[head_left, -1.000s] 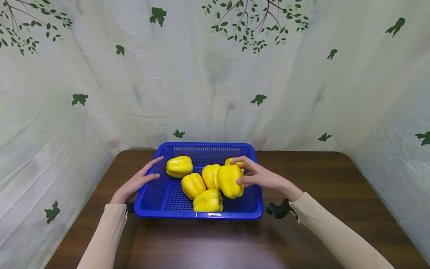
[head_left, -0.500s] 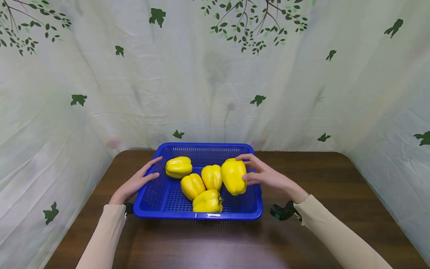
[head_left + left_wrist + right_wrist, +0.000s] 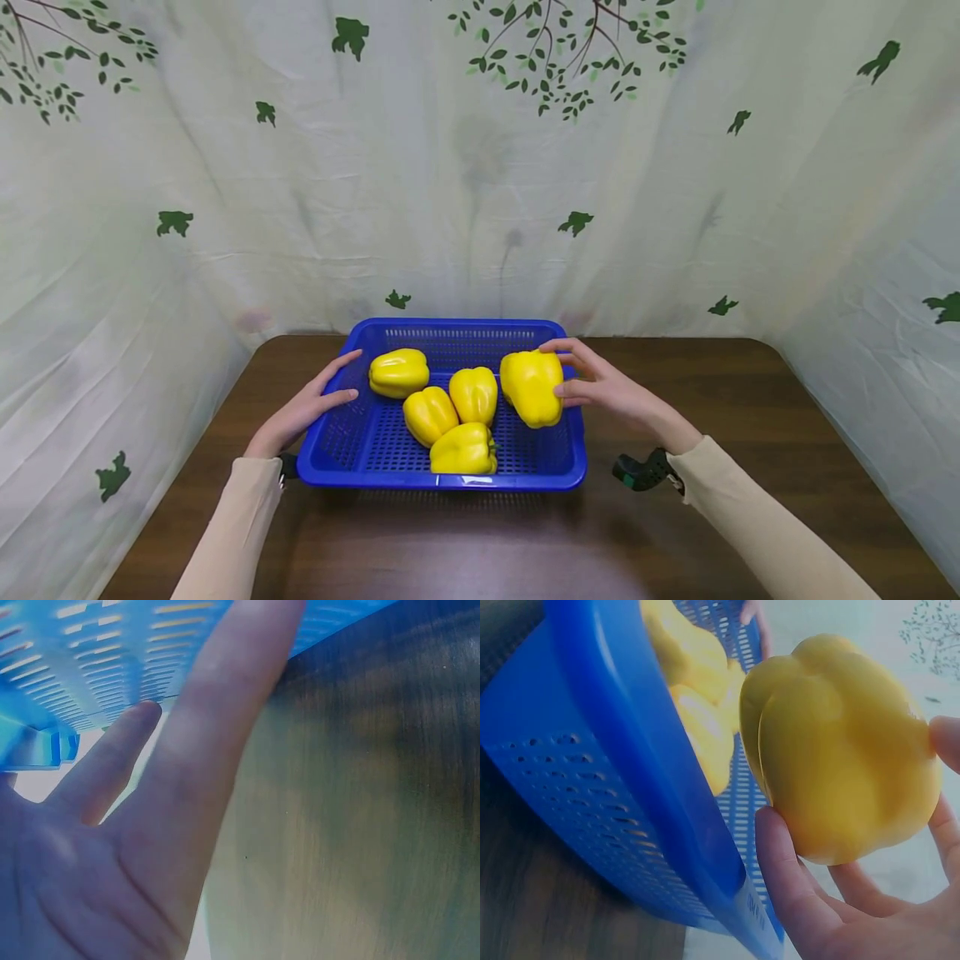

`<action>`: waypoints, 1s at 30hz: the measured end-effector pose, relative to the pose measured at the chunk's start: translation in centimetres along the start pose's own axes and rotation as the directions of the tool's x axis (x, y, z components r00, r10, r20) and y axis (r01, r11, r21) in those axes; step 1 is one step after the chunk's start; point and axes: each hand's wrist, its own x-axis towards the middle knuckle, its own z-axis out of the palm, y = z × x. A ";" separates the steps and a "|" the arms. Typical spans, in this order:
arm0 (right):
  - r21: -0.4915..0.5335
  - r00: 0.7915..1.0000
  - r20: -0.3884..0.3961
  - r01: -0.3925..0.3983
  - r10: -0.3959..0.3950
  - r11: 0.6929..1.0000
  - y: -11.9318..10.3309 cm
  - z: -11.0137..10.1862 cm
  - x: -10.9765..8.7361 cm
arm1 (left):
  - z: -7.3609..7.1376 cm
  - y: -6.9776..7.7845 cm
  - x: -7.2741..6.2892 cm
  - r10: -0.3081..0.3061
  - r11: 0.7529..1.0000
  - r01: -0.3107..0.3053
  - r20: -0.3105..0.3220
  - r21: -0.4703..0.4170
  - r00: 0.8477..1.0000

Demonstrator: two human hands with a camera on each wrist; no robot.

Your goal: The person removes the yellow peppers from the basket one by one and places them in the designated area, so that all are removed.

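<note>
Shifted slightly right and rearward since the frame half a second earlier: the yellow bell pepper (image 3: 531, 390) and the right hand (image 3: 606, 387) gripping it. Pepper position: over the right part of the blue basket (image 3: 517, 482), near the right wall; clearance above the basket floor cannot be judged. Grip: thumb and fingers curve round the pepper, set well apart, presumably because its bulk needs a wide hold. Left hand (image 3: 296, 414): fingers extended, thumb spread away, reaching across the left rim and holding no pepper; judged to be steadying the basket. No visible change there. Remaining peppers: the rear-left pepper (image 3: 399, 372) lies on its side, apart; the middle pepper (image 3: 474, 395), left-centre pepper (image 3: 430, 415) and front pepper (image 3: 463, 450) cluster together, apparently touching. Beneath the basket, a brown table (image 3: 675, 367); behind, a pale leaf-printed curtain (image 3: 480, 167).
</note>
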 end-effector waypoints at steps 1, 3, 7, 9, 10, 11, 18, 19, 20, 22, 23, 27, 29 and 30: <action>0.005 1.000 -0.004 0.002 -0.002 1.000 0.0 -0.1 -0.1 | 0.0 0.0 0.0 0.001 1.000 -0.001 0.004 -0.010 1.000; 0.016 1.000 -0.010 0.007 -0.007 1.000 0.1 -0.3 -0.2 | 0.1 -0.1 0.1 0.005 1.000 -0.005 0.008 -0.021 1.000; 0.029 1.000 -0.027 0.015 -0.015 0.999 0.3 -0.7 -0.5 | 0.1 -0.2 0.1 0.003 1.000 -0.003 0.006 -0.017 1.000; 0.025 0.999 -0.045 0.014 -0.013 1.000 0.3 -0.9 -0.6 | 0.2 -0.2 0.0 0.001 1.000 -0.001 0.007 -0.030 1.000; 0.025 0.998 -0.054 0.014 -0.012 1.000 0.4 -1.1 -0.7 | 0.2 -0.2 0.0 -0.001 0.999 0.001 0.008 -0.040 1.000; 0.025 0.998 -0.063 0.013 -0.011 1.000 0.5 -1.1 -0.8 | 0.2 -0.2 0.0 -0.001 0.999 0.002 0.011 -0.055 1.000; 0.057 0.994 -0.108 0.022 -0.015 0.998 0.6 -1.7 -1.2 | 0.4 -0.3 -0.1 0.005 0.994 -0.004 0.012 -0.105 1.000; 0.065 0.993 -0.113 0.024 -0.017 0.998 0.6 -1.8 -1.3 | 0.4 -0.3 -0.1 0.006 0.994 -0.005 0.011 -0.106 1.000; 0.071 0.993 -0.118 0.026 -0.018 0.997 0.6 -1.8 -1.3 | 0.4 -0.3 -0.1 0.006 0.994 -0.005 0.009 -0.107 1.000; 0.080 0.992 -0.126 0.031 -0.021 0.996 0.7 -1.9 -1.4 | 0.4 -0.4 -0.1 0.001 0.993 0.001 0.009 -0.119 1.000; 0.079 0.991 -0.132 0.031 -0.020 0.996 0.7 -2.0 -1.4 | 0.4 -0.4 -0.1 -0.002 0.992 0.003 0.011 -0.126 1.000; 0.067 0.988 -0.155 0.032 -0.021 0.997 1.2 -2.3 -1.5 | 0.4 -0.4 -0.1 -0.020 0.988 0.022 0.015 -0.152 1.000; 0.061 0.986 -0.167 0.038 -0.027 0.997 1.4 -2.5 -1.6 | 0.3 -0.4 -0.2 -0.028 0.987 0.030 0.017 -0.160 0.999; 0.060 0.985 -0.171 0.042 -0.031 0.997 1.4 -2.6 -1.7 | 0.3 -0.4 -0.2 -0.030 0.986 0.032 0.016 -0.163 0.999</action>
